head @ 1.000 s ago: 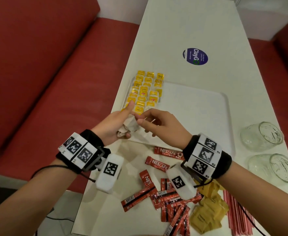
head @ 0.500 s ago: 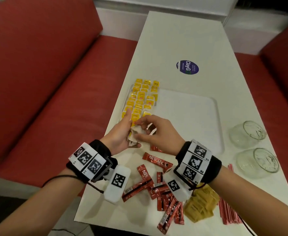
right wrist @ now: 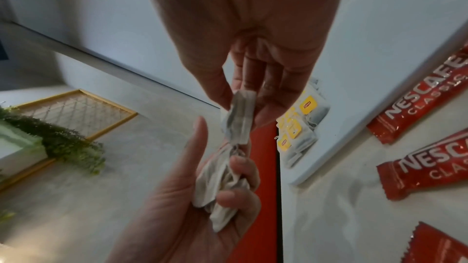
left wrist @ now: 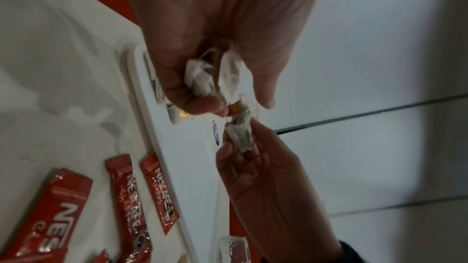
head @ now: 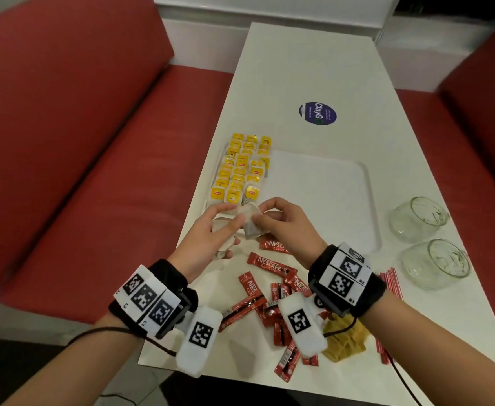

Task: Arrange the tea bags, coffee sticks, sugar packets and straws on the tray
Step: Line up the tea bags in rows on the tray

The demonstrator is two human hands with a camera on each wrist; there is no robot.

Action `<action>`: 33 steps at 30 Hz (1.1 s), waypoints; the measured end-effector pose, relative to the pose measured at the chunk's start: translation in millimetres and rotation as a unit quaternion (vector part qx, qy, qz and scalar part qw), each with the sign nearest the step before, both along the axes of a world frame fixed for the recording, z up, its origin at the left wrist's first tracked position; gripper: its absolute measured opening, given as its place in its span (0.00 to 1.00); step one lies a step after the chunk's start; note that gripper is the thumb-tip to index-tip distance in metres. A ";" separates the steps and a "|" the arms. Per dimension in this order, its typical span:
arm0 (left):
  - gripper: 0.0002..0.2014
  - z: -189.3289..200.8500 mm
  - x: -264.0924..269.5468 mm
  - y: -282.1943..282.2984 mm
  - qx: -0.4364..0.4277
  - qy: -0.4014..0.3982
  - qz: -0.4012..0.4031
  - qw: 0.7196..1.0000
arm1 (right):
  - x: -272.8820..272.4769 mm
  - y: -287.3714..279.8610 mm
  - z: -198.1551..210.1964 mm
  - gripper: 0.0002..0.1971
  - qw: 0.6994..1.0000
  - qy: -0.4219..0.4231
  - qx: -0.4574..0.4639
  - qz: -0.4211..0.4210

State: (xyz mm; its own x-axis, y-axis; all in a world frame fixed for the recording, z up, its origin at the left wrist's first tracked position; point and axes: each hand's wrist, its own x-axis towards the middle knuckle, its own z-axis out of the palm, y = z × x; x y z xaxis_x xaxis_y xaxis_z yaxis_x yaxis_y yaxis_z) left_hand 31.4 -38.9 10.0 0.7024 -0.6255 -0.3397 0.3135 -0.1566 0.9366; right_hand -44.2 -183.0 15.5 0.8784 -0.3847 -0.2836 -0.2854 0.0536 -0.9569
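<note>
Left hand (head: 208, 238) curls round a bunch of tea bags (right wrist: 217, 181) over the table's left edge. Right hand (head: 281, 224) pinches one bag (right wrist: 239, 115) off the bunch, long axis upright. Tray's (head: 328, 200) near-left corner lies just beyond; the rows (head: 240, 171) end there.
</note>
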 end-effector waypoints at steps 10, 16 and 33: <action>0.16 7.5 10.7 2.2 0.061 -0.136 0.016 0.989 | 4.0 16.1 3.0 0.07 0.995 -0.051 -0.085 0.000; 0.08 3.5 21.9 -5.8 0.054 -0.026 0.037 0.998 | 2.5 11.7 2.8 0.05 0.986 -0.046 -0.151 0.060; 0.03 -2.6 40.6 -28.9 0.086 -0.039 -0.043 0.995 | 19.4 -46.5 -16.7 0.07 0.998 0.012 -0.007 0.068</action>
State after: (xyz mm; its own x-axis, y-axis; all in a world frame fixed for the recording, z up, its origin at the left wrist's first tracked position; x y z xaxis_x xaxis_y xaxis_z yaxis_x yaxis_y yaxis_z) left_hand 72.0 -67.7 7.5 0.6768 -0.6217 -0.3942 0.2203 -0.3399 0.9143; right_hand -24.8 -229.5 -1.2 0.9157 -0.2666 -0.3007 -0.3122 -0.0006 -0.9500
